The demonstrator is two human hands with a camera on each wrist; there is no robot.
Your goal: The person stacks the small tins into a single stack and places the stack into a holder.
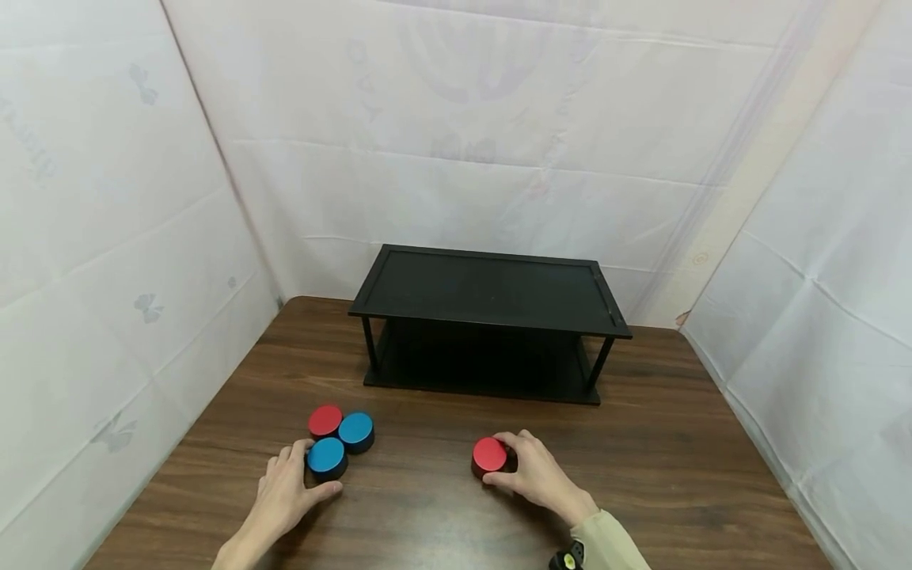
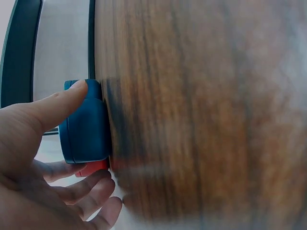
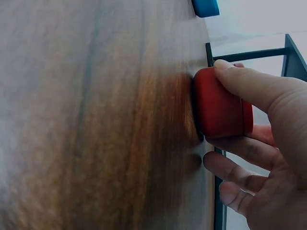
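Observation:
On the right, a short red cylinder (image 1: 489,455) stands upright on the table, and my right hand (image 1: 537,475) pinches its sides between thumb and fingers. The right wrist view shows the thumb on one side of this red cylinder (image 3: 220,103) and a finger on the opposite side. My left hand (image 1: 281,491) is spread around the nearest blue cylinder (image 1: 327,457), its fingertips at the left side and its thumb a little off the near side. A second blue cylinder (image 1: 357,431) and another red cylinder (image 1: 325,419) stand close behind it.
A black two-tier rack (image 1: 492,293) stands at the back of the brown wooden table (image 1: 420,507), with an opening between its top and lower shelf. Pale patterned sheets (image 1: 456,158) enclose the table at the back and both sides.

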